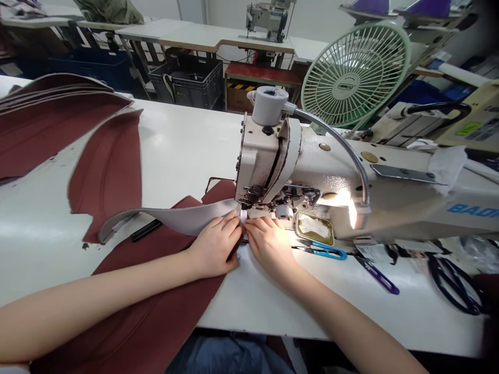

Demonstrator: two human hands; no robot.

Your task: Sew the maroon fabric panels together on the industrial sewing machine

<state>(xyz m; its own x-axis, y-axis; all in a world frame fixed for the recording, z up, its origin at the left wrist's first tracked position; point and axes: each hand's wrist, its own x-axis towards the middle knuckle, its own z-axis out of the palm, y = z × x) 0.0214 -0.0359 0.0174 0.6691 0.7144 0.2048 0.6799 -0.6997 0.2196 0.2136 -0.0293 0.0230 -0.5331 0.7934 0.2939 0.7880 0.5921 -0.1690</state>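
A person's bare hands meet beneath the head of an off-white industrial sewing machine [268, 150], at work on a dark red, pale-backed sheet of material [150, 301] that spreads across a glossy white tabletop [177, 140] and down over its near edge. The left hand [215, 244] lies over the sheet, fingers together and pointing toward the needle area; the right hand [270, 241], fingers bent, nearly touches it from the other side. Whether either hand pinches the material cannot be told. A lit lamp on a flexible metal neck [354, 213] shines beside the right hand, near a small shallow tin [315, 228], blue-handled thread snips [329, 252] and purple-handled snips [378, 278]. More dark red panels [47, 124] lie stacked at left; a pale green fan [349, 85] stands behind the machine.
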